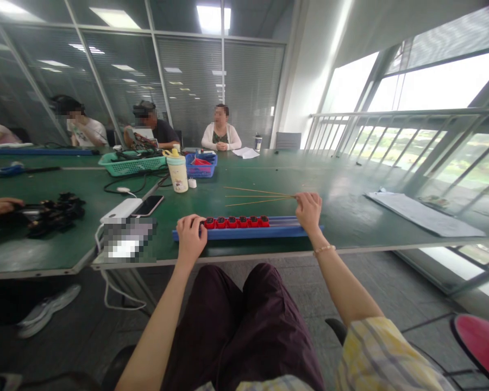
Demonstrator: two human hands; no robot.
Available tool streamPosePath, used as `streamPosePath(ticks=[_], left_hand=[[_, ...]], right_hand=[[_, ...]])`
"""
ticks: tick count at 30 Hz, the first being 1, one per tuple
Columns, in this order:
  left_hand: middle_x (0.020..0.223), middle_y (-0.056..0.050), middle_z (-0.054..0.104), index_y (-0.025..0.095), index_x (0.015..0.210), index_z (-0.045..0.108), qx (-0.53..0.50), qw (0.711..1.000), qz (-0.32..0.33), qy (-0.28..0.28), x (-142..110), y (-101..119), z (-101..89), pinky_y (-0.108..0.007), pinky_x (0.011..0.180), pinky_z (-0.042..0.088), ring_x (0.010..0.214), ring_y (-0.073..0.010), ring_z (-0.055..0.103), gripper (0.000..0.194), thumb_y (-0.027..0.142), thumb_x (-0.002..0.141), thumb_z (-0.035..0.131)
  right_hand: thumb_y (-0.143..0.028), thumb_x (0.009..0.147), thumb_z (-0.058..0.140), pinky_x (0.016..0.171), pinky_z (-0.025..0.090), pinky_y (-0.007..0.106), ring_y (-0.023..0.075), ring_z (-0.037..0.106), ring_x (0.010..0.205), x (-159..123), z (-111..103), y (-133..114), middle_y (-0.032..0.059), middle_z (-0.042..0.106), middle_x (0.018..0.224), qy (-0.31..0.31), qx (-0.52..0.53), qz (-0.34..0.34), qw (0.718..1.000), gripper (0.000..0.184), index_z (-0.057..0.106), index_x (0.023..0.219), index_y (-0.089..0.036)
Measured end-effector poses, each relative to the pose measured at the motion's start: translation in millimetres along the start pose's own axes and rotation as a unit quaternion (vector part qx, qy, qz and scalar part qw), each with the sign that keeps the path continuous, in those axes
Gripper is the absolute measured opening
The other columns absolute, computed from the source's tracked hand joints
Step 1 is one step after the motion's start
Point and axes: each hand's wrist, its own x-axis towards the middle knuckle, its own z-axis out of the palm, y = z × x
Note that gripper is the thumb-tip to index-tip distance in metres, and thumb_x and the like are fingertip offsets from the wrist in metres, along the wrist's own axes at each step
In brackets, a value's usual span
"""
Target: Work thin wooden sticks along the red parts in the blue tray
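Left hand: fingers curled over the near end of a row of red connector blocks seated in a blue channel fixture, lower middle of the frame, fingertips partly hidden. Right hand: fingers pinched together on thin tan wires fanning left. Beside the fixture, a pixelated object cannot be made out.

"What's under the left hand?"
"It hides the near end of the red blocks. Just left of it, a pixelated object is too blurred to name."
"The right hand?"
"It hides where the thin sticks meet."
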Motion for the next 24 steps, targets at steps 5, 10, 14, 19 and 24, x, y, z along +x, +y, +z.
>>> streamPosePath(ticks=[5, 10, 14, 19, 24], left_hand=[[0.109, -0.010, 0.063, 0.021, 0.100, 0.067, 0.004, 1.000, -0.002, -0.006, 0, 0, -4.0, -0.045, 0.096, 0.042, 0.107, -0.0283, 0.049, 0.020, 0.019, 0.089, 0.051], [0.109, -0.010, 0.062, 0.021, 0.101, 0.067, 0.003, 1.000, -0.003, -0.010, 0, 0, -1.9, -0.044, 0.095, 0.042, 0.107, -0.0284, 0.049, 0.021, 0.018, 0.089, 0.050], [0.109, -0.010, 0.062, 0.021, 0.101, 0.067, 0.002, 1.000, -0.006, -0.017, 0, 1, 1.1, -0.045, 0.096, 0.042, 0.107, -0.0285, 0.048, 0.021, 0.018, 0.089, 0.050], [0.110, -0.010, 0.062, 0.022, 0.102, 0.067, 0.000, 1.000, -0.012, -0.019, 0, 1, 4.4, -0.045, 0.097, 0.041, 0.108, -0.0289, 0.048, 0.021, 0.019, 0.089, 0.051], [0.110, -0.011, 0.062, 0.022, 0.105, 0.065, -0.006, 1.000, -0.017, -0.020, -1, 1, 6.2, -0.045, 0.098, 0.042, 0.109, -0.0293, 0.049, 0.021, 0.021, 0.089, 0.051]], right_hand=[[-0.023, 0.096, 0.040, 0.089, 0.034, 0.041, 0.0277, 0.051, 0.101, -21, -5, -23, 0.0084, 0.067, 0.091, 0.066, 0.040, 0.058, 0.995, 0.026, 0.066, 0.091, -0.022], [-0.030, 0.097, 0.038, 0.089, 0.034, 0.041, 0.0273, 0.051, 0.098, -55, 5, -43, 0.0093, 0.067, 0.093, 0.083, 0.097, 0.129, 0.983, 0.028, 0.064, 0.091, -0.021], [-0.033, 0.096, 0.036, 0.088, 0.033, 0.040, 0.0260, 0.051, 0.095, -63, 10, -40, 0.0085, 0.067, 0.093, 0.049, 0.125, 0.162, 0.978, 0.029, 0.062, 0.090, -0.021], [-0.033, 0.096, 0.036, 0.090, 0.031, 0.039, 0.0246, 0.052, 0.095, -57, 11, -32, 0.0068, 0.068, 0.093, -0.003, 0.160, 0.163, 0.973, 0.030, 0.063, 0.088, -0.021], [-0.035, 0.097, 0.036, 0.090, 0.031, 0.037, 0.0239, 0.052, 0.096, -59, 8, -36, 0.0061, 0.067, 0.093, -0.006, 0.173, 0.157, 0.972, 0.031, 0.062, 0.087, -0.022]])
